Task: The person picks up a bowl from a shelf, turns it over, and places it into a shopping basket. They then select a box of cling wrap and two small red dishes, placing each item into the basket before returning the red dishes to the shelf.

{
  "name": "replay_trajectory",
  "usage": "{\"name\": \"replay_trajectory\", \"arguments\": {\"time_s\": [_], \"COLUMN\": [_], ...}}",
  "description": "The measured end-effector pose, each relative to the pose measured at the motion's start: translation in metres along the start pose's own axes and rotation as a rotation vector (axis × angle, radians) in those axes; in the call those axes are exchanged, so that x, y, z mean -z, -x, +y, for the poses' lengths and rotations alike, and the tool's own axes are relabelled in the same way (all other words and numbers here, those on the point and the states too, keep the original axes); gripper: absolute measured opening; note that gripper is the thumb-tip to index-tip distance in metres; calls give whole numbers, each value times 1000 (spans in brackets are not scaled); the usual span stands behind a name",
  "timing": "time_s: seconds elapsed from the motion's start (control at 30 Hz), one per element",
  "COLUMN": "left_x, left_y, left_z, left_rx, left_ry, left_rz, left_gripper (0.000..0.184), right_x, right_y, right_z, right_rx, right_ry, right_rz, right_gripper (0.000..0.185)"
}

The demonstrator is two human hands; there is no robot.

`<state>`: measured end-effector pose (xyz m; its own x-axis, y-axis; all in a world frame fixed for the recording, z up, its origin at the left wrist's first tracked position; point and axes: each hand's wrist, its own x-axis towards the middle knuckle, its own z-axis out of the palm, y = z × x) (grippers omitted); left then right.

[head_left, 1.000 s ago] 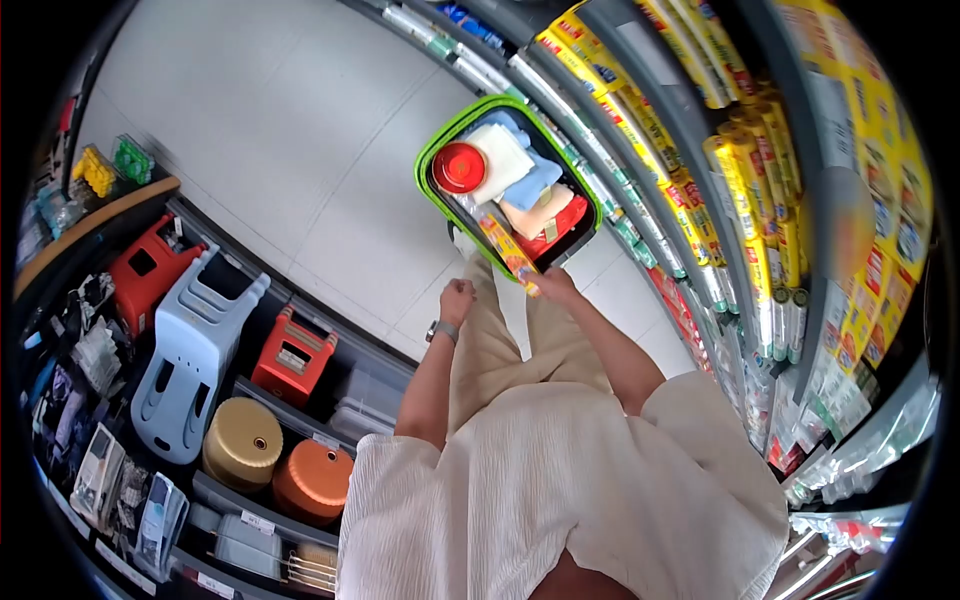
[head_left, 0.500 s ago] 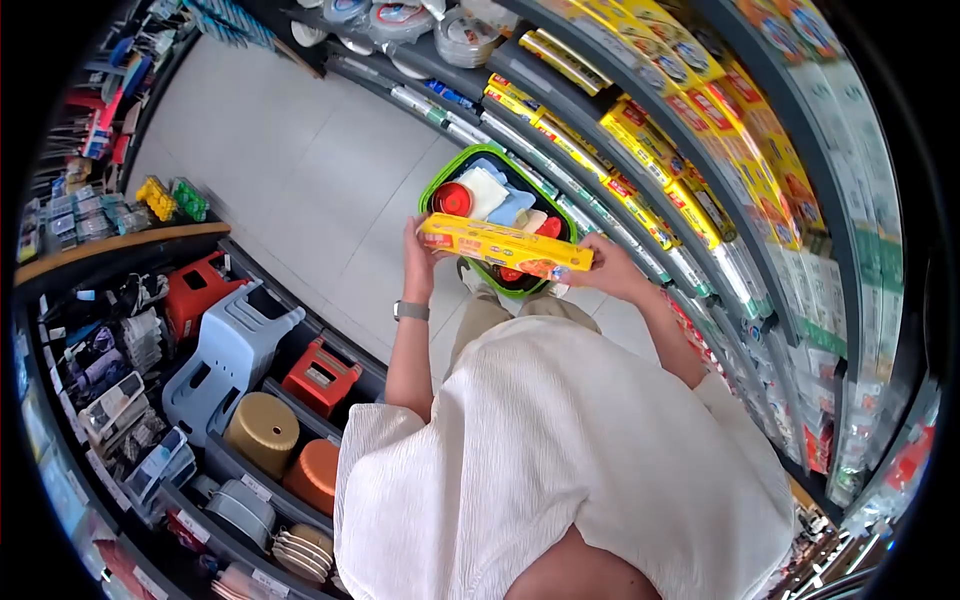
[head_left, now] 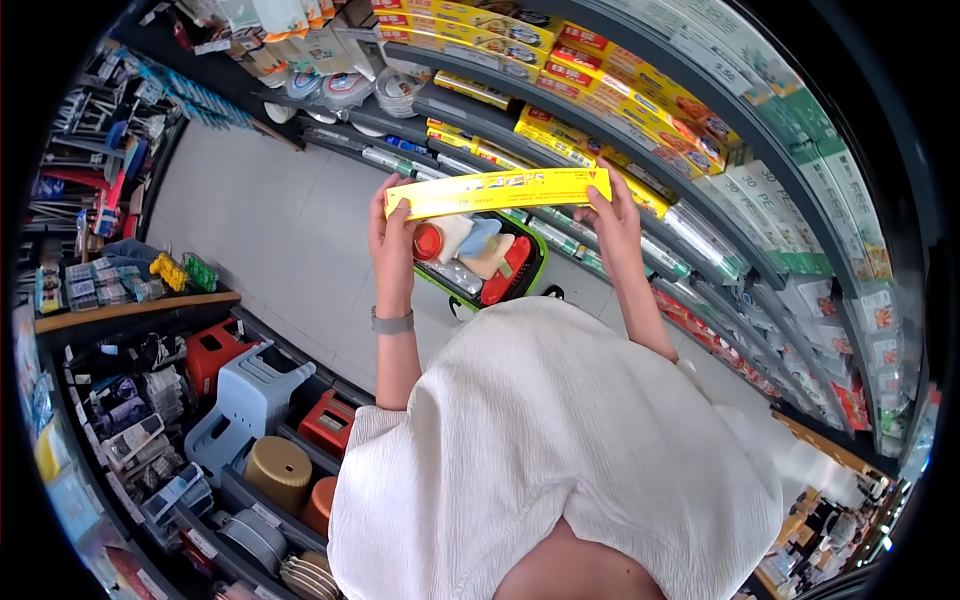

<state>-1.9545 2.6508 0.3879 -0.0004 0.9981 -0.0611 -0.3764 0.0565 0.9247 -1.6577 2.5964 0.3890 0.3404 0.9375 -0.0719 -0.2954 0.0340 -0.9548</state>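
Observation:
Out in front of me, a long, slim yellow carton (head_left: 490,192) is held level between both hands. My left hand (head_left: 392,240) grips its left end, with the thumb on the near face. Around the right end are the fingers of my right hand (head_left: 617,218), the thumb also on the near face. Small printed pictures and text show on that face. Below it is a basket with a green rim (head_left: 541,262), partly hidden by the carton. Inside lie a red round container (head_left: 427,241), a blue cloth-like item (head_left: 480,239) and a red item (head_left: 508,270).
Shelves (head_left: 640,120) of yellow boxes and rolls curve along the right. At lower left, a low rack holds a grey-blue stool (head_left: 250,395), red stools (head_left: 327,421) and a gold stool (head_left: 278,472). Grey floor tiles (head_left: 270,200) lie between them.
Both hands have lifted the carton farther from my body and turned it, so a different printed face shows. The basket is less covered, and the view has shifted.

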Motion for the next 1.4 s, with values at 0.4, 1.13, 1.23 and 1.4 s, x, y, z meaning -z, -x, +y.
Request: {"name": "replay_trajectory", "arguments": {"time_s": [0.4, 1.13, 1.23, 1.4], "left_x": [-17, -42, -45, -50], "left_y": [15, 1, 0, -7], "left_z": [6, 10, 13, 5], "left_rx": [-135, -10, 0, 41], "left_ry": [-121, 90, 91, 115], "left_rz": [92, -25, -81, -118], "left_gripper": [41, 41, 40, 39], "right_x": [32, 34, 37, 44], "right_y": [2, 9, 12, 21], "right_z": [-33, -44, -45, -42], "right_rx": [1, -116, -125, -93], "right_ry": [5, 0, -51, -47], "right_rz": [-15, 225, 253, 290], "right_gripper": [25, 37, 37, 37]}}
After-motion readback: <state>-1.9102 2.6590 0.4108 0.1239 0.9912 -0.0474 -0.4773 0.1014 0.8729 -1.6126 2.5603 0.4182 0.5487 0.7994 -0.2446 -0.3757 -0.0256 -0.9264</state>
